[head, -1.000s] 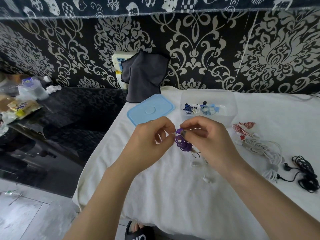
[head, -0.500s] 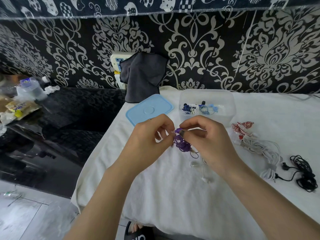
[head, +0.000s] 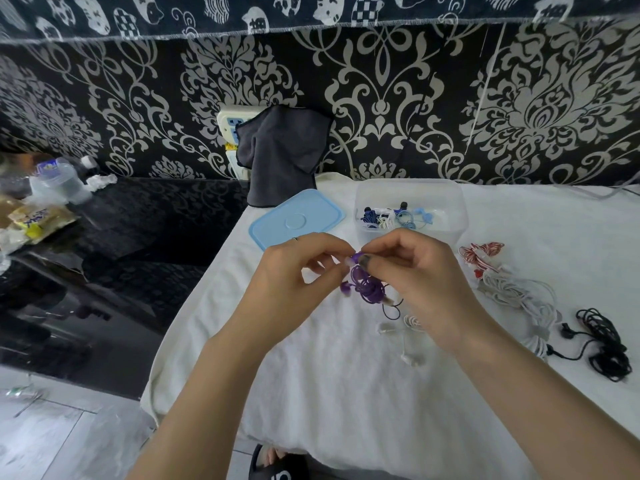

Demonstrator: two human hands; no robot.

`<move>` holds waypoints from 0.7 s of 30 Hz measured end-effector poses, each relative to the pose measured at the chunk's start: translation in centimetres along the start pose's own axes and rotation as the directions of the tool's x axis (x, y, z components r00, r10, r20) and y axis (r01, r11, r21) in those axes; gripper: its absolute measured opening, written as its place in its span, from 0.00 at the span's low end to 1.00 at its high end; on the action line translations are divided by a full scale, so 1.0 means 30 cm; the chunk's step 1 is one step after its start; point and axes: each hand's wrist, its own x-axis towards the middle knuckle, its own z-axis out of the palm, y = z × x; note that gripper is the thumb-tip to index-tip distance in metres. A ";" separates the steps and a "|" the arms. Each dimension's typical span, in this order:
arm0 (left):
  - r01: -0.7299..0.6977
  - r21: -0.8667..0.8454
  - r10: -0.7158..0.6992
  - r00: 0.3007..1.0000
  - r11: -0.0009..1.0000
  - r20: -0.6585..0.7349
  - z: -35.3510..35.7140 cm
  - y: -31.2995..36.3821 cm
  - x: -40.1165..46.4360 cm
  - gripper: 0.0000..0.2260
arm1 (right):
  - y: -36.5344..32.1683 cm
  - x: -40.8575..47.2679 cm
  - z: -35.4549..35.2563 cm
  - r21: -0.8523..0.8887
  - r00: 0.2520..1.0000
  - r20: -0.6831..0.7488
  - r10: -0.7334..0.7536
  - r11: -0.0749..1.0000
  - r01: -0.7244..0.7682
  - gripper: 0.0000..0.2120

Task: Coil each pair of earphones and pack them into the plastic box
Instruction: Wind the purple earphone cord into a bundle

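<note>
Purple earphones (head: 370, 289) are shown above a white cloth (head: 346, 393). A pale blue lid (head: 298, 220) and a clear plastic box (head: 410, 192) are seen behind; red-and-white striped earphones (head: 481, 252), white earphones (head: 519, 292) and black earphones (head: 606, 344) are seen at right. The wall fabric (head: 415, 98) is patterned black with cream damask.

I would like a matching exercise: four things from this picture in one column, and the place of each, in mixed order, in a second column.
1. purple earphones
2. blue lid
3. black earphones
4. blue earphones

a. inside the plastic box
b. far right on the white cloth
c. left of the box
d. pinched by the left hand and the right hand

Pairs: 1-d, 2-c, 3-b, 4-a
</note>
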 end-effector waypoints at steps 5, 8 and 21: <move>0.074 -0.270 -0.069 0.997 0.960 0.031 -0.003 0.003 0.000 0.05 | 0.002 0.010 -0.011 0.097 0.998 0.054 0.026 0.995 -0.031 0.04; 0.106 -0.349 -0.100 0.994 0.931 0.034 -0.007 0.005 0.001 0.04 | -0.005 0.013 -0.014 0.171 0.995 0.082 0.052 0.983 -0.066 0.07; 0.226 -0.595 -0.165 0.974 0.771 0.156 -0.028 0.020 -0.003 0.05 | -0.055 -0.004 -0.026 0.334 0.967 0.238 0.093 0.927 -0.171 0.05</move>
